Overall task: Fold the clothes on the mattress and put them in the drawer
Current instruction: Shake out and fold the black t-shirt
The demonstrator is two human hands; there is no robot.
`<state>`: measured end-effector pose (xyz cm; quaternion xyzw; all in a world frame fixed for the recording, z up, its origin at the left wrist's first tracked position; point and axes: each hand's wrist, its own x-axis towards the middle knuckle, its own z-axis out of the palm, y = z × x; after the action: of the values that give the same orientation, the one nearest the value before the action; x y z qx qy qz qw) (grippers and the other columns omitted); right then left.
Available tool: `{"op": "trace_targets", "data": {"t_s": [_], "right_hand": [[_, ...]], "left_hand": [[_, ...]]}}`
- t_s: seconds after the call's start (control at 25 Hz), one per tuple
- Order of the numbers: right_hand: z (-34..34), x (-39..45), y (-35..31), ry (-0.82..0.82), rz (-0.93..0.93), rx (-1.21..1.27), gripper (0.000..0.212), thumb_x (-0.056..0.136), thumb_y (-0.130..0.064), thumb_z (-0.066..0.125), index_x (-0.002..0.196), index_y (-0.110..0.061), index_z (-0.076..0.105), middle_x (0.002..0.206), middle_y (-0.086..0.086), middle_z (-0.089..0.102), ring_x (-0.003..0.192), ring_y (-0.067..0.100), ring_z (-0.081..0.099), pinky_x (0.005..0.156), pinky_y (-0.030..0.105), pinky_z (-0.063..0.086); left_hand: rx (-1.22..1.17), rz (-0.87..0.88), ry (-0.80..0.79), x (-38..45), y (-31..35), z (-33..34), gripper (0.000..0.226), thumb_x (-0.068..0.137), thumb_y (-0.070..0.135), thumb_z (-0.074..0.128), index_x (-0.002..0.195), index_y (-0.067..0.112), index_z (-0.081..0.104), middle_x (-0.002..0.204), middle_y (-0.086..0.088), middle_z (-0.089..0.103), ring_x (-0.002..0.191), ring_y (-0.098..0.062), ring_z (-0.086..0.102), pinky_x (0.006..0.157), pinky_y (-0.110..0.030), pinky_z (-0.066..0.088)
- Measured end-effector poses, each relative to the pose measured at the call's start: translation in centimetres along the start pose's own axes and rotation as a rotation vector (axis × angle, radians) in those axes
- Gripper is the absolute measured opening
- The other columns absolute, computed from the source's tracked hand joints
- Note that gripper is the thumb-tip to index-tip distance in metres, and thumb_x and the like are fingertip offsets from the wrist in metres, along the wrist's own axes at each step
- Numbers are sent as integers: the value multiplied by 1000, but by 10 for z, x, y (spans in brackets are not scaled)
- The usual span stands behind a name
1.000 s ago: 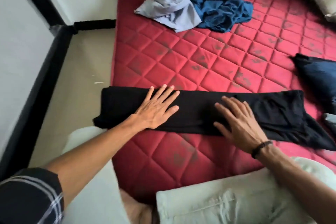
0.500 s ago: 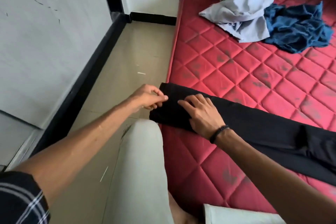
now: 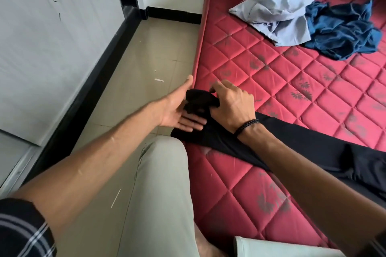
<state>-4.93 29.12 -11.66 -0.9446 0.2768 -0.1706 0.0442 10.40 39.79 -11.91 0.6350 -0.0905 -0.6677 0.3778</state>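
1. Black garment [image 3: 240, 144] lay as a long narrow band on the mattress [image 3: 292, 94]. Long axis ran from roughly 10 o'clock, at the mattress's left edge, to 4 o'clock, out of frame on the right.
2. Its 10 o'clock end was bunched and lifted, right at the mattress edge, partly overhanging the floor [image 3: 150, 52].
3. Right hand [image 3: 231, 108] was on top of that end, fingers curled and pinching the bunched cloth; its wrist crossed over the band.
4. Left hand [image 3: 179, 110] sat at 9 o'clock of the bunch, palm up, fingers straight and slightly spread, slid under the cloth end. Supporting, not gripping, as far as I could tell.
5. Both hands were at the same end; the right was the one with hold. The rest of the band stretched away toward 4 o'clock, so any fold or roll would likely travel along that axis toward the free length.
6. Risk, my read: the overhanging end could slip off the edge if released.
7. Surface: red quilted mattress, soft, diamond stitching.
8. At 1 o'clock, well apart from the hands: a crumpled light blue shirt [image 3: 277, 12] touching a dark blue garment [image 3: 342, 31], both unfolded.
9. Room: tiled floor on the left, white wall with black skirting. No drawer in view.
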Motion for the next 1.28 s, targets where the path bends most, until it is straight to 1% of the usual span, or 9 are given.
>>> {"op": "trace_targets", "data": {"t_s": [0.2,0.36,0.6,0.72,0.8,0.88,0.96,1.08,1.28], "right_hand": [[24,-33,0,-101,-148,-57,43,82,-16,64,124,-20,60,109,6,58,95,33,62,64,39,47],[22,-84,49,-154,44,-269,62,70,-6,72,127,-22,55,112,9,52,100,35,56,70,44,51],[-12,-107,109,-112,127,-281,35,77,-10,63,109,-21,57,100,4,56,93,33,61,55,35,40],[-15,-120,106,-337,68,-128,43,75,-10,52,114,-26,55,104,-1,53,98,28,57,64,35,43],[-19,-124,105,-472,107,161,43,74,-7,59,111,-29,58,97,-8,56,89,18,58,74,37,52],[-31,-124,113,-471,240,430,32,76,-14,78,100,-31,66,82,-11,67,70,6,62,71,27,54],[-38,-126,125,-276,348,491,26,77,-22,87,96,-29,70,75,-10,70,63,4,63,67,19,52],[-29,-121,151,-11,502,341,21,86,-25,79,106,-23,74,78,-7,70,74,14,68,79,33,56],[-15,-91,176,-232,493,96,15,89,-33,72,102,-27,69,97,5,72,98,36,67,77,40,53]], "left_hand": [[-273,284,331,33,-1,2,6,90,16,77,94,14,73,95,-11,75,70,-20,73,64,-32,62],[-169,337,542,64,-21,-11,27,89,9,77,116,13,75,108,-10,77,90,-24,73,80,-35,60],[-38,226,316,57,-28,-11,28,82,14,86,103,10,67,100,-7,77,86,-19,73,75,-31,59],[270,202,605,61,-30,-19,30,81,31,88,83,17,61,90,-3,69,82,-20,65,74,-31,55],[312,152,607,62,-33,-18,44,82,51,81,104,16,67,111,-4,69,104,-24,64,91,-38,55],[286,90,500,56,-36,-12,75,75,70,77,125,16,62,124,-3,64,118,-28,60,99,-43,50],[460,114,500,50,-38,-7,84,64,76,80,118,14,62,109,-2,65,99,-23,63,79,-33,50],[545,194,610,41,-34,-7,55,73,47,90,107,11,65,85,-3,61,67,-20,53,54,-26,42],[683,361,839,26,-20,-6,23,83,35,83,87,19,67,66,4,53,72,-31,61,63,-32,45]]}}
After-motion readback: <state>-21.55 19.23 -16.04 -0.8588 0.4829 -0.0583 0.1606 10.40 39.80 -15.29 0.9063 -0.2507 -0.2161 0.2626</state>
